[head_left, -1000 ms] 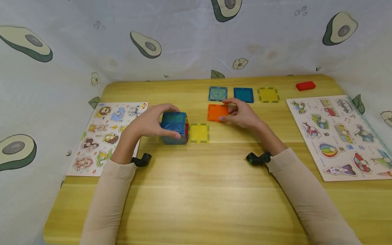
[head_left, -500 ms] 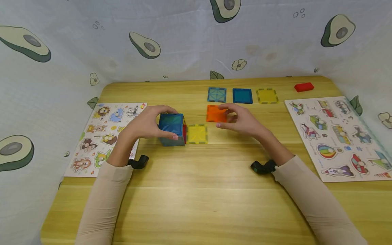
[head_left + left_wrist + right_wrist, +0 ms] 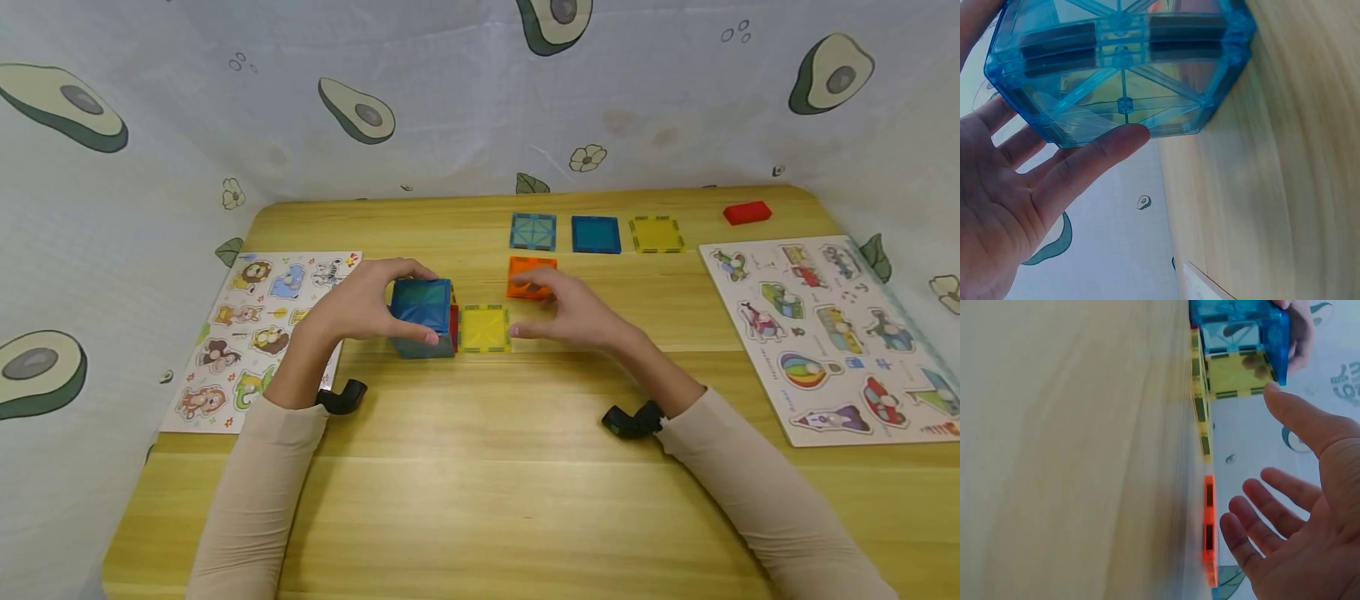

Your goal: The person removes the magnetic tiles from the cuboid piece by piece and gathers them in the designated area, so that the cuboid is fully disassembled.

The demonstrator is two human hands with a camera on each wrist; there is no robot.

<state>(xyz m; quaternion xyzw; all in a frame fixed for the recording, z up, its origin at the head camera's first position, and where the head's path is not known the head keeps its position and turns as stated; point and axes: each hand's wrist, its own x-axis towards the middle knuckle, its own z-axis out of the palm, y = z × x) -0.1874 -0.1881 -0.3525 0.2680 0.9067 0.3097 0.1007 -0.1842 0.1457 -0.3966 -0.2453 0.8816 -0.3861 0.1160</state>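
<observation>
My left hand (image 3: 348, 304) grips a small box of see-through magnetic tiles (image 3: 420, 307), its thumb on the near side and its fingers round the far side. In the left wrist view the blue box (image 3: 1124, 47) shows dark magnet strips along its edges. A yellow magnetic tile (image 3: 483, 327) lies flat at the box's right side. My right hand (image 3: 581, 315) hovers with fingers spread and holds nothing. Its thumb is close to the yellow tile's right edge, and its fingers hang over an orange magnetic tile (image 3: 531, 265), partly hiding it.
Behind lie a light blue tile (image 3: 533, 232), a dark blue tile (image 3: 596, 235) and another yellow tile (image 3: 657, 235). A red block (image 3: 747, 212) sits at the far right. Picture puzzle boards flank the work: animals on the left board (image 3: 225, 333), vehicles on the right board (image 3: 817, 333).
My right hand has let go of the orange tile's right edge and moved left and nearer, toward the yellow tile. The left hand keeps holding the box in place.
</observation>
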